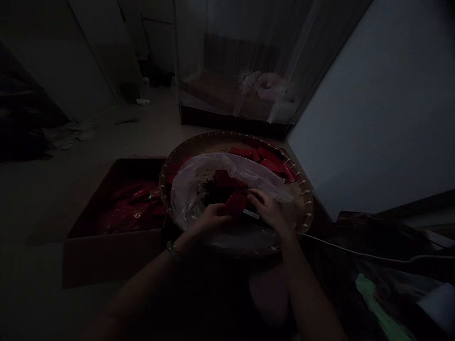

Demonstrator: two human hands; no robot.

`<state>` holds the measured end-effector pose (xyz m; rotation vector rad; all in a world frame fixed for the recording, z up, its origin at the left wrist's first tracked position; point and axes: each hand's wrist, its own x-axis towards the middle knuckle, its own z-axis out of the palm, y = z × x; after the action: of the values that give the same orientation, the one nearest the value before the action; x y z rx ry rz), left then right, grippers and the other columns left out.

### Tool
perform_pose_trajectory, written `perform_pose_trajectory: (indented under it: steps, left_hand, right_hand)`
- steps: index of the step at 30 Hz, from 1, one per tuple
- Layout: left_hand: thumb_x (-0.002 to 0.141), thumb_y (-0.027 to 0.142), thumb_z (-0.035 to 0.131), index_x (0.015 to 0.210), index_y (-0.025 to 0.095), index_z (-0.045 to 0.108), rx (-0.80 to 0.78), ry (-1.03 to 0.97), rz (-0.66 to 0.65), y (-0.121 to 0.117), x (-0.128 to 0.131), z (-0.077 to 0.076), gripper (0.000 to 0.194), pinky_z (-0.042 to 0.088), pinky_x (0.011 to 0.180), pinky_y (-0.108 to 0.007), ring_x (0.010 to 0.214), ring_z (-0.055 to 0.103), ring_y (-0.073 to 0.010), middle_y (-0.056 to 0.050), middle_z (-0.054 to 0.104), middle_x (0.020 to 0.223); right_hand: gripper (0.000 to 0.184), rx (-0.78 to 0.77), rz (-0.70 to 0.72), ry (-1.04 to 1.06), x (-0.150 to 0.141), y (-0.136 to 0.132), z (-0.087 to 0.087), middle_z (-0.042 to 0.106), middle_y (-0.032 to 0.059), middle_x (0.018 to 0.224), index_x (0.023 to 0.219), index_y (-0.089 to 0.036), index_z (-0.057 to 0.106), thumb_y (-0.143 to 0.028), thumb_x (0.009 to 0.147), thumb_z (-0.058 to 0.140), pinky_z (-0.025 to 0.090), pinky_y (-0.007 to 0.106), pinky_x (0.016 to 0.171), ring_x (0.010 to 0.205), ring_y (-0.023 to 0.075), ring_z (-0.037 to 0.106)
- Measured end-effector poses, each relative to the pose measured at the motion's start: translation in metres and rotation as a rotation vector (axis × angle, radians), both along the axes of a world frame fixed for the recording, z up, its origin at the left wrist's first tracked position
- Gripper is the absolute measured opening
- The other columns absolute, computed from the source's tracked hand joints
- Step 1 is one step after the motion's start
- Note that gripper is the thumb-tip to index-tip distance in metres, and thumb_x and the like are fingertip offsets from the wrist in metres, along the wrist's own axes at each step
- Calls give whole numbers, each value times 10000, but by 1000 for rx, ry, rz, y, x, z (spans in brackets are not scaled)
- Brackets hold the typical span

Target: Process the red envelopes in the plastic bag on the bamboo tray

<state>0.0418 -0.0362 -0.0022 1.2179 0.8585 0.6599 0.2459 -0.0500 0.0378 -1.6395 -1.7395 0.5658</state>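
My left hand (214, 216) is closed on a small red packet (236, 203), thumb and fingers at its lower left edge. At the packet's upper right, my right hand (263, 204) has its fingers bent together near the edge; what they pinch is too dark to make out. Under both hands lies a clear plastic bag (185, 189), spread open, with dark loose stuff (210, 193) inside. Another red packet (225, 178) rests on that dark heap. A short white strip (250, 214) shows below my right fingers. Everything sits in a round woven bamboo tray (306, 199).
More red packets (272, 163) lie at the tray's far right. Left of it stands an open cardboard box (110, 255) holding several shiny red packets (133, 206). A white cord (355, 253) runs off to the right. Beyond are a netted bed (234, 85) and a pale wall (384, 123).
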Motion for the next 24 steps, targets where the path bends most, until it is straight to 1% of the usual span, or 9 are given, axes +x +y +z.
perform_pose_trajectory:
  steps: [6, 9, 11, 13, 15, 16, 19, 21, 24]
  left_hand:
    - [609, 232, 701, 863, 91, 666, 20, 29, -64, 0, -2, 0, 293, 395, 540, -195, 594, 570, -118, -14, 655, 694]
    - [603, 243, 725, 836, 91, 664, -18, -49, -9, 1, -2, 3, 285, 413, 525, -199, 561, 581, -120, -18, 654, 656]
    - [607, 280, 744, 862, 103, 653, -16, -141, 160, 4, -4, 6, 324, 433, 510, -205, 541, 594, -127, -20, 659, 655]
    - [649, 356, 728, 931, 128, 629, 31, -279, 488, 8, -8, 9, 376, 453, 505, -210, 533, 608, -125, -32, 681, 727]
    - [731, 449, 650, 1036, 169, 586, 84, -458, 818, 12, -14, 12, 419, 476, 529, -212, 566, 629, -116, -61, 693, 907]
    - [752, 480, 622, 1101, 196, 554, 87, -542, 863, 14, -18, 14, 456, 493, 560, -218, 644, 657, -131, -81, 673, 1030]
    - [767, 526, 586, 1208, 253, 463, 44, -668, 825, 17, -24, 16, 534, 509, 582, -226, 723, 677, -148, -104, 613, 1177]
    - [769, 526, 579, 1196, 234, 461, 32, -646, 763, 17, -24, 17, 531, 497, 539, -219, 652, 669, -135, -105, 638, 1117]
    - [765, 502, 590, 1125, 184, 493, 19, -573, 692, 14, -20, 17, 489, 467, 482, -207, 551, 641, -119, -84, 686, 934]
  right_hand:
    - [317, 202, 27, -10, -33, 11, 17, 640, 38, 724, 698, -183, 657, -428, 844, 519, 427, 277, 692, 721, 172, 589]
    - [401, 139, -7, 157, -26, 17, 10, 627, 29, 695, 729, -184, 656, -520, 842, 469, 428, 260, 619, 667, 162, 575]
    - [502, 17, -14, 311, -17, 22, 1, 632, 26, 711, 857, -193, 660, -582, 868, 343, 434, 246, 575, 633, 150, 576]
    - [553, -98, 16, 385, -9, 29, -9, 648, 35, 765, 962, -195, 640, -586, 885, 256, 455, 242, 587, 651, 145, 594]
    - [505, -170, 83, 266, -7, 38, -19, 658, 48, 793, 913, -176, 641, -543, 893, 294, 468, 258, 633, 694, 156, 602]
    - [460, -192, 123, 154, -7, 44, -23, 661, 53, 793, 865, -168, 641, -497, 900, 321, 467, 270, 662, 708, 164, 601]
    - [278, -199, 136, -149, -14, 66, -31, 673, 72, 869, 862, -162, 633, -293, 908, 393, 437, 291, 780, 794, 181, 601]
    - [194, -187, 65, -205, -17, 84, -35, 664, 91, 1001, 962, -159, 621, -196, 882, 448, 409, 287, 851, 902, 189, 595]
    - [177, -192, 8, -204, -17, 108, -40, 650, 91, 1060, 989, -174, 621, -217, 883, 486, 411, 294, 879, 973, 197, 581]
